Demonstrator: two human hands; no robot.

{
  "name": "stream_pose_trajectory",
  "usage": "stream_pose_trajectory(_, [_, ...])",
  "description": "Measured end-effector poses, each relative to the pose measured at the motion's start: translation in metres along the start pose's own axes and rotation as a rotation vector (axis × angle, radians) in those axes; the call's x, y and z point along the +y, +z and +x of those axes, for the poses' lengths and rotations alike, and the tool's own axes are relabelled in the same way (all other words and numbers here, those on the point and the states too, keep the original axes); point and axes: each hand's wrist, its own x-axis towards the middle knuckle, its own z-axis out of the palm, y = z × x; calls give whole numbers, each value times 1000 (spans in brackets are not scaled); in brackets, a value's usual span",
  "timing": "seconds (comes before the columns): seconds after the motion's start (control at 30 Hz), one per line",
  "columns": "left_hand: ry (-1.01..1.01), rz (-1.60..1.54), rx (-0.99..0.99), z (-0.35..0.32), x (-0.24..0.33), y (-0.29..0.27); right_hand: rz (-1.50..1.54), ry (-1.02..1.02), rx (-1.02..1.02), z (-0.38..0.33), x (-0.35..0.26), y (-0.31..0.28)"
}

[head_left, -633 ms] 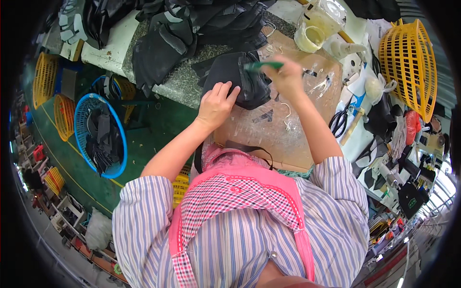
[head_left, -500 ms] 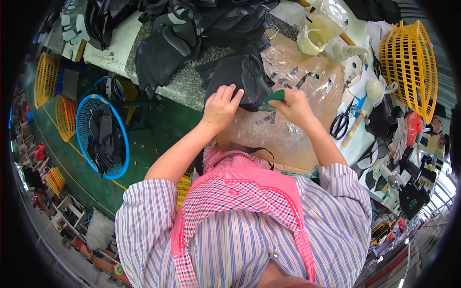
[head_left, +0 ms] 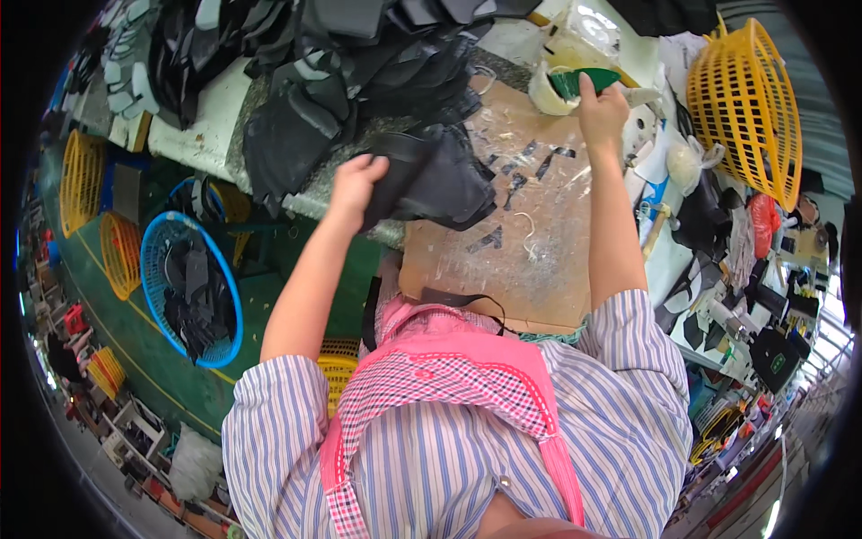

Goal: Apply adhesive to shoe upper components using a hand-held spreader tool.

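Observation:
My left hand (head_left: 356, 190) is closed on the edge of a flat black piece (head_left: 398, 163), thumb on top, lifting it at a tilt. Below and beside that piece lies a stack of similar black pieces (head_left: 453, 189), on the left part of a worn brown board (head_left: 548, 242). At the far side of the board, my right hand (head_left: 603, 115) pinches a green spreader (head_left: 593, 79). The spreader's far edge is in the mouth of a cream-coloured cup (head_left: 546, 96), whose inside is mostly hidden.
A cloudy plastic container (head_left: 575, 38) stands behind the cup. Heaped black pieces (head_left: 359, 72) cover the table's far left. A yellow basket (head_left: 745, 108) stands at the right. On the floor at left sits a blue basket (head_left: 191, 292) of black scraps.
My right hand has moved the green spreader away from the black stack, up and right to the cup. My left hand has shifted left and raised a black piece.

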Motion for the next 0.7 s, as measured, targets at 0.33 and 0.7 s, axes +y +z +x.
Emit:
stream_pose_trajectory(0.33, [1230,1364,670,-12,69,-72,97,121,-49,1,71,-37])
stream_pose_trajectory(0.7, [622,1242,-22,7,1,25,595,125,-760,-55,-42,37])
